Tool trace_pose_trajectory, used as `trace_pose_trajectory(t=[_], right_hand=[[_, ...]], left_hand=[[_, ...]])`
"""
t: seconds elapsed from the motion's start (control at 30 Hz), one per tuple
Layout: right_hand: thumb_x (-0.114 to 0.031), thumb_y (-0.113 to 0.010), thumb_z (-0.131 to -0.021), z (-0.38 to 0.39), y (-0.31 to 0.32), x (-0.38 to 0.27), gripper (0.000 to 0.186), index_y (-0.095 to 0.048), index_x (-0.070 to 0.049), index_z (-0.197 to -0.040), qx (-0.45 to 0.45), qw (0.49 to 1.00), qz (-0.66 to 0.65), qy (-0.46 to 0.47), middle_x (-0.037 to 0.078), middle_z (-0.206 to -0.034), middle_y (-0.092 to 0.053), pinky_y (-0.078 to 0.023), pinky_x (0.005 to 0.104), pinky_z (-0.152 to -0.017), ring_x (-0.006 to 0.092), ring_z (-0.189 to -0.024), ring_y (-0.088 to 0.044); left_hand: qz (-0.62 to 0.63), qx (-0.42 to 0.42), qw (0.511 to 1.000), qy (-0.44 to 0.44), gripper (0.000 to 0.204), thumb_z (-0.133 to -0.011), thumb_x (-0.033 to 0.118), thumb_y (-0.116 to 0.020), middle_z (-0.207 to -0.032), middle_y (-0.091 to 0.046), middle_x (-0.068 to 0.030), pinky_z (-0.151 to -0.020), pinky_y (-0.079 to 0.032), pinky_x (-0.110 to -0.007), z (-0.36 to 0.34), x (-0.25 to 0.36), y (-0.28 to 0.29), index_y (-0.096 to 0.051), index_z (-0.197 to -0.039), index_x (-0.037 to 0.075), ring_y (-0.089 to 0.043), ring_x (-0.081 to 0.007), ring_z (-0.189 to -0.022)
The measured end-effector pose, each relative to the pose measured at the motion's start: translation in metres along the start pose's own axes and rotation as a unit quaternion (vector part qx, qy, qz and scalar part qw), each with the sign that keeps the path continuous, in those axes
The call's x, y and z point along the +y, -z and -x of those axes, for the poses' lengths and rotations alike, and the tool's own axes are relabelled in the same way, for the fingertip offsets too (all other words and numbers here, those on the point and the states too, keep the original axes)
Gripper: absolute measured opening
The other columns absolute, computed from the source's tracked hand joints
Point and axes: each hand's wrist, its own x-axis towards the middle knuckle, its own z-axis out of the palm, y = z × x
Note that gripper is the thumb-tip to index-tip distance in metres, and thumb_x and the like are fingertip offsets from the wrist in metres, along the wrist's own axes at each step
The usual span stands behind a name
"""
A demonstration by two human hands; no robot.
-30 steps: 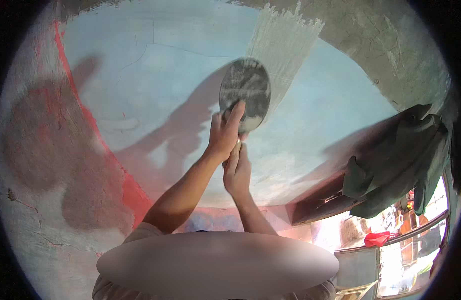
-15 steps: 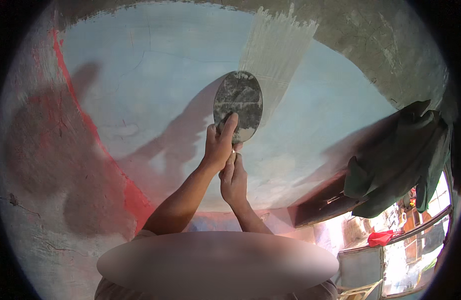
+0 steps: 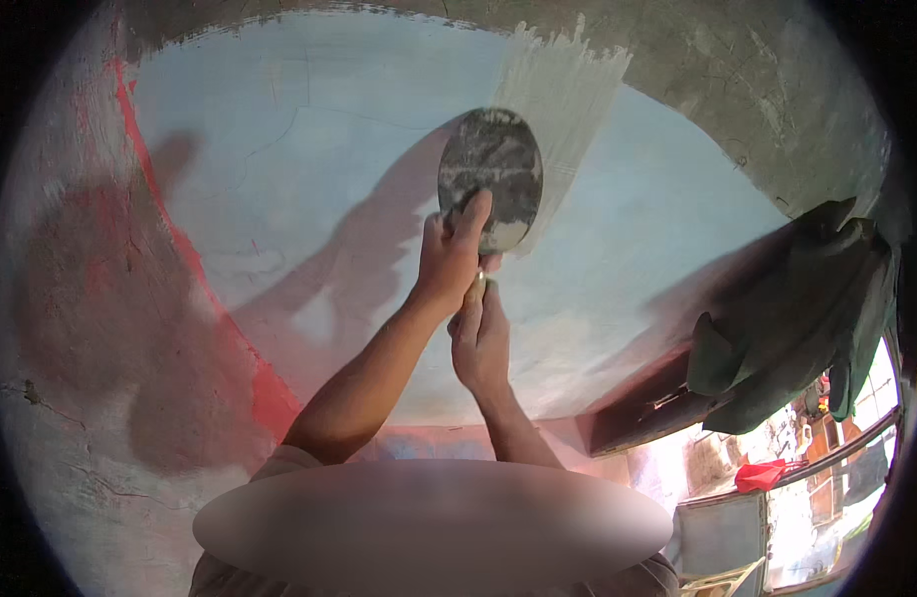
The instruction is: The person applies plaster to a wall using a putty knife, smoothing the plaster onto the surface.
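Both my arms reach up toward a pale blue painted surface. My left hand is closed on a dark, mottled oval plate-like tool, its thumb lying over the tool's lower face. Just below, my right hand is closed around what looks like the tool's handle, mostly hidden by the fingers. The tool is over a streaky band of pale grey coating; whether it touches the surface I cannot tell.
Rough grey plaster borders the blue area, with a red-edged wall at left. Dark green cloth hangs at right above a bright opening, where a red cloth lies. A blurred oval covers the lower middle.
Both hands and the tool dipped down and left half a second ago, and are now higher and further right, slightly above where they began. The grip looks unchanged.
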Motion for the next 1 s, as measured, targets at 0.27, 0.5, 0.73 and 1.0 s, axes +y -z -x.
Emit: trace_pose_trajectory(t=[0.27, 0.5, 0.73, 1.0], right_hand=[[-0.031, -0.037, -0.113, -0.013, 0.007, -0.011, 0.038, -0.054, 0.003, -0.118, -0.003, 1.0, 0.012, 0.008, 0.011, -0.073, -0.056, -0.044, 0.0355, -0.054, 0.0185, -0.057, -0.054], [-0.034, -0.036, -0.114, -0.027, 0.012, -0.033, 0.04, -0.054, 0.0, -0.105, 0.007, 0.999, 0.015, 0.032, 0.003, -0.065, -0.049, -0.04, 0.0296, -0.052, 0.0098, -0.056, -0.047], [-0.034, -0.038, -0.114, -0.006, 0.003, -0.007, 0.039, -0.055, 0.001, -0.11, 0.006, 0.999, -0.009, 0.038, 0.002, -0.067, -0.051, -0.04, 0.0294, -0.053, 0.0098, -0.056, -0.047], [-0.033, -0.037, -0.113, -0.046, 0.013, -0.044, 0.04, -0.055, 0.003, -0.108, 0.002, 0.999, 0.014, 0.051, 0.005, -0.063, -0.05, -0.041, 0.0323, -0.053, 0.0125, -0.055, -0.048]], left_hand=[[-0.004, -0.028, 1.0, 0.004, 0.034, -0.1, 0.037, -0.068, -0.073, -0.06, -0.0002, -0.044, -0.036, -0.026, -0.008, 0.01, -0.005, -0.062, -0.088, 0.006, -0.048, -0.0097, -0.053], [0.01, 0.024, 1.0, -0.015, 0.034, -0.092, 0.038, -0.077, -0.078, -0.058, -0.0006, -0.042, -0.032, -0.025, -0.016, 0.027, -0.025, -0.06, -0.095, 0.009, -0.044, -0.0092, -0.05], [-0.026, 0.035, 0.999, 0.011, 0.051, -0.092, 0.041, -0.077, -0.111, -0.064, -0.007, -0.064, -0.052, -0.032, -0.005, 0.015, -0.012, -0.06, -0.119, 0.002, -0.062, -0.0159, -0.086], [0.006, -0.035, 0.999, -0.041, 0.035, -0.098, 0.037, -0.069, -0.069, -0.058, -0.0007, -0.045, -0.035, -0.028, -0.033, 0.043, -0.033, -0.062, -0.083, 0.006, -0.047, -0.0119, -0.048]])
